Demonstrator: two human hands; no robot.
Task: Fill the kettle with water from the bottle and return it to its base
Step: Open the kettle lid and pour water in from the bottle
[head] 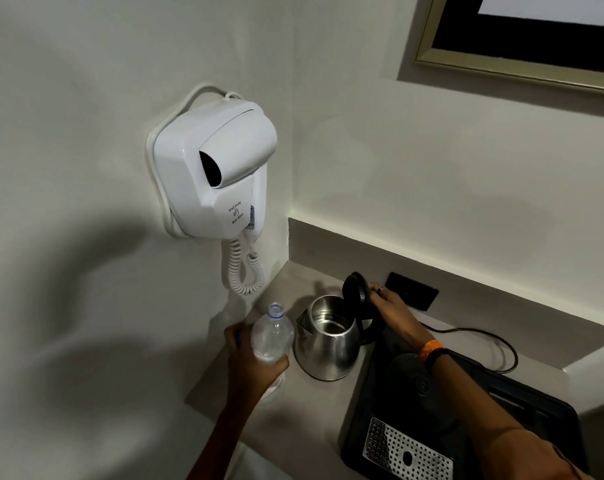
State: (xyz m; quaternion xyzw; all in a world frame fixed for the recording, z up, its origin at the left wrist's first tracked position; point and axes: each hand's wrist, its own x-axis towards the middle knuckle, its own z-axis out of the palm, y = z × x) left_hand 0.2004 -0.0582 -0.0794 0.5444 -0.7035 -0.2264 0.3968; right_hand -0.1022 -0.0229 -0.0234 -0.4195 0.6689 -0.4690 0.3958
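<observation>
A steel kettle [326, 344] stands on the beige counter [293, 410], off its base, with its black lid [356, 289] swung up and open. My right hand [390, 310] rests on the back of that lid, above the kettle's handle. My left hand [255, 362] grips a clear plastic bottle [272, 336] just left of the kettle; the bottle is upright, uncapped, with a blue ring at its neck. Something blue shows between my left fingers. The round black kettle base [409, 375] sits on a black tray [380, 441] to the right, partly hidden by my right forearm.
A white wall-mounted hair dryer [214, 171] with a coiled cord [241, 271] hangs above the counter's left end. A black power cord [484, 337] runs behind the tray. A perforated metal drip grate [397, 448] sits in the tray's front. A black wall socket [414, 291] is behind my right hand.
</observation>
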